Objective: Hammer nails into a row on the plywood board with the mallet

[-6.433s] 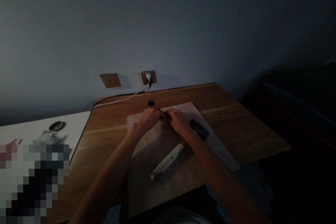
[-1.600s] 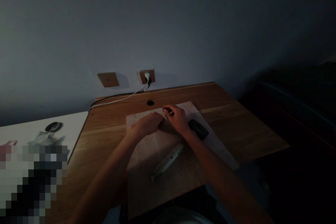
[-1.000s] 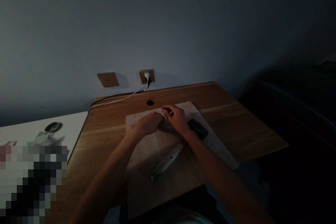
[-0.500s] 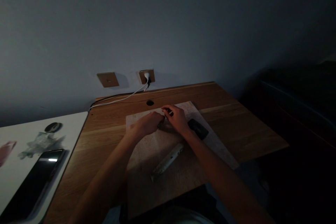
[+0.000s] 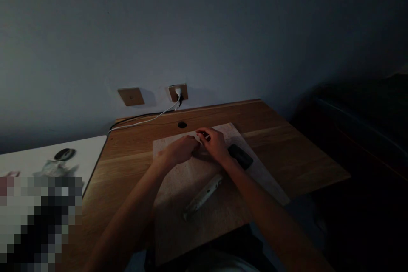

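Both hands meet over the far part of a pale flat board. My left hand is closed, knuckles up, its fingertips curled out of sight. Close beside it, my right hand pinches thumb against forefinger. Whatever lies between the fingers is too small and dark to make out. Below the hands, a long, slim, pale object with dark spots near its upper end lies slantwise on the board. A black rectangular object rests just right of my right wrist.
The board lies on a wooden table against the wall. A socket holds a white plug, with white and black cables running left. On a white surface are a round dark item and crumpled clear plastic; its lower part is pixelated.
My left fingers have shifted slightly, and a small dark bit seen under them before no longer shows clearly. My right hand and the things on the board have stayed put.
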The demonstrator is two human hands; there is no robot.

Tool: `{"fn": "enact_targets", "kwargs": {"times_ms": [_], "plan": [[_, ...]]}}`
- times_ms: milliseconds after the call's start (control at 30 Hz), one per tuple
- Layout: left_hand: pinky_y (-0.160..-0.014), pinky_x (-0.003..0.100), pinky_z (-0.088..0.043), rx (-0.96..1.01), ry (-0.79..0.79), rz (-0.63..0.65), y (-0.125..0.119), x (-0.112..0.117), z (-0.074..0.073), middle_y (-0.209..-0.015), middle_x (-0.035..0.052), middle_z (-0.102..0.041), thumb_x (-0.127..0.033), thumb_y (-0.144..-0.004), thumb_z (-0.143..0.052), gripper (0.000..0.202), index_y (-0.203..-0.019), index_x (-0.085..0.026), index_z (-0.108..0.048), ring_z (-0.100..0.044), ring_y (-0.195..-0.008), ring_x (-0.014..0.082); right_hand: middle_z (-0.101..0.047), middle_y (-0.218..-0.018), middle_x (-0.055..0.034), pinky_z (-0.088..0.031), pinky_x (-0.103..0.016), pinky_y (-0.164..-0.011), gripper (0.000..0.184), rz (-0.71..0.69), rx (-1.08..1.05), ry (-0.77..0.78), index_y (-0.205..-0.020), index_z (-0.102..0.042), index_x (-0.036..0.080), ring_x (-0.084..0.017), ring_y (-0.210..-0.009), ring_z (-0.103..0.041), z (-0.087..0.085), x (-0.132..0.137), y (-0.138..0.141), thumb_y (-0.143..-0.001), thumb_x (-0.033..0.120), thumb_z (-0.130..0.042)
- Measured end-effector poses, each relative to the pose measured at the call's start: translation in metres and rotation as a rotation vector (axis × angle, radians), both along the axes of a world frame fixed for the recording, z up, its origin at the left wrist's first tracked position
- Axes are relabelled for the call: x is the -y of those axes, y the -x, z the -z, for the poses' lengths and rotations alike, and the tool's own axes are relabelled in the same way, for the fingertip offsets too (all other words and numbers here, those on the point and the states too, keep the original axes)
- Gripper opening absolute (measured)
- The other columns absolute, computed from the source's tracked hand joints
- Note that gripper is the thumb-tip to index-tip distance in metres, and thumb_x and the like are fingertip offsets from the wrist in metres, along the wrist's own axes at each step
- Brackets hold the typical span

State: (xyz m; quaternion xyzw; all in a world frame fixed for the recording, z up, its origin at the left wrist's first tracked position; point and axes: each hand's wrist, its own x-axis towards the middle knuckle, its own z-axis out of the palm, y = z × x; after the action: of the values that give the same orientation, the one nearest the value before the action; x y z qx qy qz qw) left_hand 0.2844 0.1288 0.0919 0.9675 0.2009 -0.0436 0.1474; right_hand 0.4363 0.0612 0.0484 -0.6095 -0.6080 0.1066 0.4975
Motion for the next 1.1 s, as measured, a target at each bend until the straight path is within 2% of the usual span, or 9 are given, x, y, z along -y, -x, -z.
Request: {"fn": "enact_targets", "kwargs": {"times_ms": [267,433,733,933,1100], "plan": [[-0.071,0.024,-0.051,-0.002,0.045,0.018,-0.0011,0.0007,0.0016,-0.087,0.0089,-0.076,0.006,-0.072,-0.051,0.034,-0.083,-0.016,-0.075,-0.073,-0.084,0.0202,-0.078,-0.094,-0.0052,-0.055,-0.028,-0.075,0.015,0.004,0.019,-0.001,-0.095,-0.075,0.021,-0.018,-0.078,-0.071,0.0009,-0.0003,-0.0001,-0.092,0.016,-0.061],[-0.072,0.026,-0.051,0.001,0.041,-0.004,-0.0019,0.0003,0.0053,-0.090,0.0095,-0.076,0.005,-0.075,-0.052,0.033,-0.084,-0.015,-0.075,-0.073,-0.086,0.0207,-0.078,-0.094,-0.0050,-0.055,-0.028,-0.074,0.015,-0.002,-0.003,0.002,-0.095,-0.075,0.021,-0.017,-0.074,-0.070,0.0003,0.0006,0.0000,-0.092,0.017,-0.061],[-0.072,0.028,-0.051,0.005,0.048,-0.019,-0.0031,0.0015,0.0004,-0.091,0.0119,-0.076,0.003,-0.077,-0.052,0.029,-0.080,-0.015,-0.074,-0.073,-0.086,0.0233,-0.078,-0.094,-0.0054,-0.055,-0.029,-0.074,0.016,-0.004,-0.003,0.015,-0.096,-0.076,0.022,-0.018,-0.075,-0.070,-0.0008,0.0012,0.0001,-0.092,0.018,-0.061],[-0.071,0.027,-0.050,0.015,0.061,0.008,-0.0037,0.0034,-0.0008,-0.090,0.0120,-0.077,0.003,-0.077,-0.052,0.028,-0.080,-0.014,-0.075,-0.073,-0.085,0.0220,-0.078,-0.095,-0.0056,-0.055,-0.030,-0.078,0.015,-0.005,0.011,0.008,-0.096,-0.075,0.021,-0.019,-0.079,-0.071,0.0013,0.0000,-0.0003,-0.092,0.016,-0.061],[-0.074,0.028,-0.052,-0.029,0.009,0.012,-0.0057,0.0054,-0.0009,-0.093,0.0145,-0.077,0.004,-0.077,-0.050,0.030,-0.082,-0.012,-0.075,-0.073,-0.088,0.0234,-0.078,-0.095,-0.0055,-0.055,-0.030,-0.080,0.016,-0.001,0.017,0.004,-0.096,-0.075,0.021,-0.019,-0.082,-0.071,0.0009,0.0004,-0.0002,-0.091,0.015,-0.061]]}}
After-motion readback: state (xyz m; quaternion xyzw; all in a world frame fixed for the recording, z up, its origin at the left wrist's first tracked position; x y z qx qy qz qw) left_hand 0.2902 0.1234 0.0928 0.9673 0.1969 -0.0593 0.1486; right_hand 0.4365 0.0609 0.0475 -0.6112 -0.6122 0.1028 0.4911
